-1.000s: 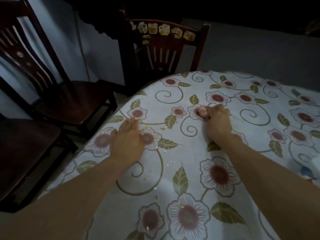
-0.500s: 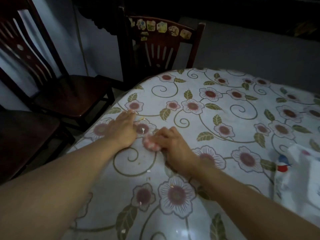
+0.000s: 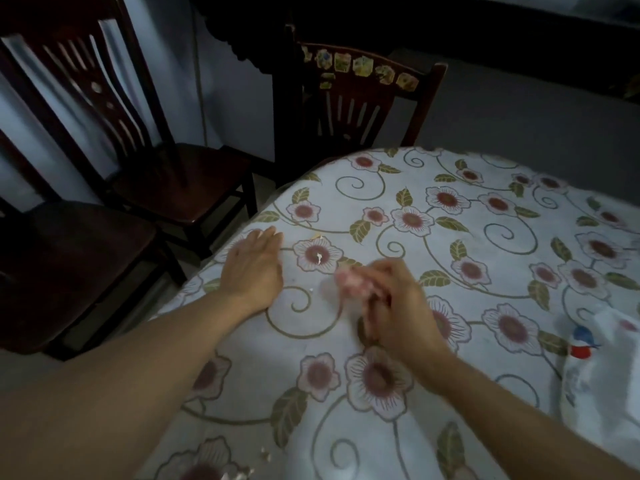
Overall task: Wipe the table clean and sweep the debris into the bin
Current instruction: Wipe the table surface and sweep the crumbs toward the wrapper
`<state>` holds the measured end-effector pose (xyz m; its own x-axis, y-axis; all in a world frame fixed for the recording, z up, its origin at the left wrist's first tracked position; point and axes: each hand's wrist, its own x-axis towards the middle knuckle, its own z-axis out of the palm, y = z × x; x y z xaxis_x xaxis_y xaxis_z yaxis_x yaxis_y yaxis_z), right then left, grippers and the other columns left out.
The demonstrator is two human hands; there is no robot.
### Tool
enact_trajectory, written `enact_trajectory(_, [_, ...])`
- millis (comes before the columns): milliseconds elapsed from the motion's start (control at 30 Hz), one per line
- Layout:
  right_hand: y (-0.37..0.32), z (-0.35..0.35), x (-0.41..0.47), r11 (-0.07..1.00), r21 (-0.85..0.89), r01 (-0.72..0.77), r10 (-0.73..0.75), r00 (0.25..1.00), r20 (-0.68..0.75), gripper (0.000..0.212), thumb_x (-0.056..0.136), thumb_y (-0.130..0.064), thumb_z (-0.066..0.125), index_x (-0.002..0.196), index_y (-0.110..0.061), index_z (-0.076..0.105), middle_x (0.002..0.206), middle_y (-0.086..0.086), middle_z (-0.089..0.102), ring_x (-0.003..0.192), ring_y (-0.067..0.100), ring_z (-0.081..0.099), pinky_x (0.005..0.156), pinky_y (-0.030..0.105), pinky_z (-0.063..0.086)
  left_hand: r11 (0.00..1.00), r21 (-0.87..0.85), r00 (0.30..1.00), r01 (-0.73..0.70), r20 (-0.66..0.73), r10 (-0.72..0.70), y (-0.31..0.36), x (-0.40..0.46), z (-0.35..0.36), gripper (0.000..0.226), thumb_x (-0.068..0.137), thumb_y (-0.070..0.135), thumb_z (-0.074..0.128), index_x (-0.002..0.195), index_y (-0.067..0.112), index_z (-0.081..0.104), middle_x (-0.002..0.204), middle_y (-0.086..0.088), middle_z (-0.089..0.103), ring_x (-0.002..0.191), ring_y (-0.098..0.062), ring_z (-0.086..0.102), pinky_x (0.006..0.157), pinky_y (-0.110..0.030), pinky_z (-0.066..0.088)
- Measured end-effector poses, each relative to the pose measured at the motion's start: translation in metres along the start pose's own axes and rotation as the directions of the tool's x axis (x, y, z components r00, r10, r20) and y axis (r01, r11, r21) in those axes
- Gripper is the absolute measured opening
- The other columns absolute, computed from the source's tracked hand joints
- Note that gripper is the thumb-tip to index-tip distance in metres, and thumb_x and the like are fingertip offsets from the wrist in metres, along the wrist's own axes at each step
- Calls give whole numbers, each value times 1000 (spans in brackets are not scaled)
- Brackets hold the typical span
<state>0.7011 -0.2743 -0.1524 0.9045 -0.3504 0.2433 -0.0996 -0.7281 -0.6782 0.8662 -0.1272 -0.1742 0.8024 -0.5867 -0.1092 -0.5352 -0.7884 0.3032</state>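
Note:
A table [image 3: 485,306] under a white cloth printed with flowers fills the right and lower view. My right hand [image 3: 398,306] is blurred by motion and is shut on a small pink wad of cloth [image 3: 349,280] pressed to the tabletop. My left hand [image 3: 254,268] lies flat and open near the table's left edge, fingers pointing away from me. Small pale crumbs [image 3: 318,258] lie between and beyond the two hands, with more crumbs [image 3: 265,453] near the front edge. No bin is in view.
Three dark wooden chairs stand around the left and far side: one at left [image 3: 62,265], one behind it [image 3: 156,161], one at the far edge [image 3: 356,98]. A white plastic bag [image 3: 602,382] with a red and blue mark lies at the right on the table.
My right hand swept the pink cloth from the far middle of the table back toward me and left, close to my left hand. The left hand stayed flat in place.

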Motion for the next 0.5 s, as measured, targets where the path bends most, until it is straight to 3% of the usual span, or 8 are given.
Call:
enact_trajectory(100, [31,13,68,964,-169,-205,168,963,-210,39,88,7,47,122,-7,58,121,11,50,105,20,52,86,17,46,999,30,1000,-19,-9,19,-4,5,10,56,99,19,30,152,16,12,161,-1,6,148,-22,4,120,-39,4])
enact_trajectory(233, [52,45,107,863,-293,-412,316,892,-323,43,82,11,45,124,-1,51,131,16,44,118,29,41,97,24,33,998,54,998,-24,-53,27,-8,7,18,56,99,20,30,152,17,12,161,0,7,149,-22,4,121,-40,5])
enact_trajectory(367, [45,60,137,849,-318,-423,331,893,-304,39,80,12,43,115,0,56,131,14,44,118,32,39,95,23,27,999,50,1000,-12,-26,13,-9,9,19,56,100,22,25,152,19,6,161,3,-1,149,-19,-3,121,-40,2])
enact_trajectory(500, [37,74,150,927,-318,-201,164,976,-141,46,78,13,42,116,-6,61,124,12,51,112,34,42,82,25,31,999,34,999,-6,-37,7,-8,6,22,56,101,24,24,152,20,3,161,5,-3,149,-17,-6,122,-40,1])
